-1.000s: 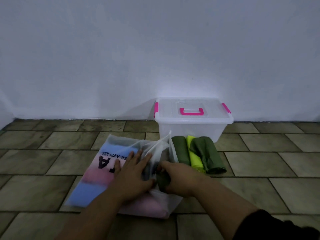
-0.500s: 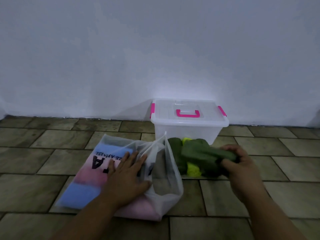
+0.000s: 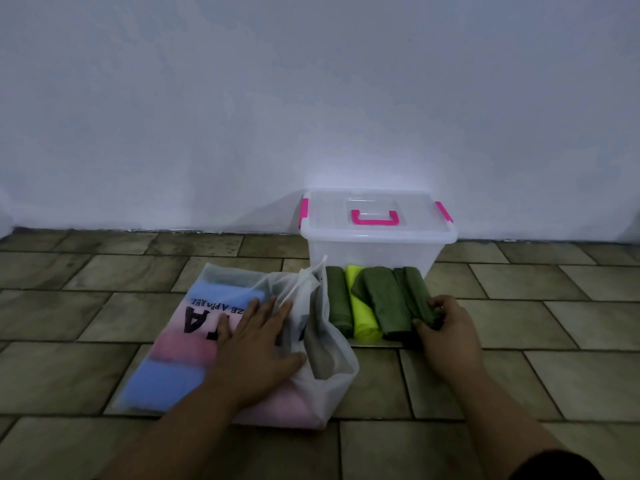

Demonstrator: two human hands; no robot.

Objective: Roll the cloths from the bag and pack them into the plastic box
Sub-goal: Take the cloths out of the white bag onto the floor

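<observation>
Four cloth rolls point(image 3: 384, 303), tiled floor point(image 3: 519, 375), white wall point(image 3: 311, 98)

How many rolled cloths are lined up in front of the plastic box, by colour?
dark green rolled cloths: 3
neon yellow rolled cloth: 1
Total: 4

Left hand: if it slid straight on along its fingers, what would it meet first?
Probably the rumpled open mouth of the translucent white printed bag, right ahead of the fingers of the left hand; the lidded clear plastic box lies beyond, depth unclear.
</observation>
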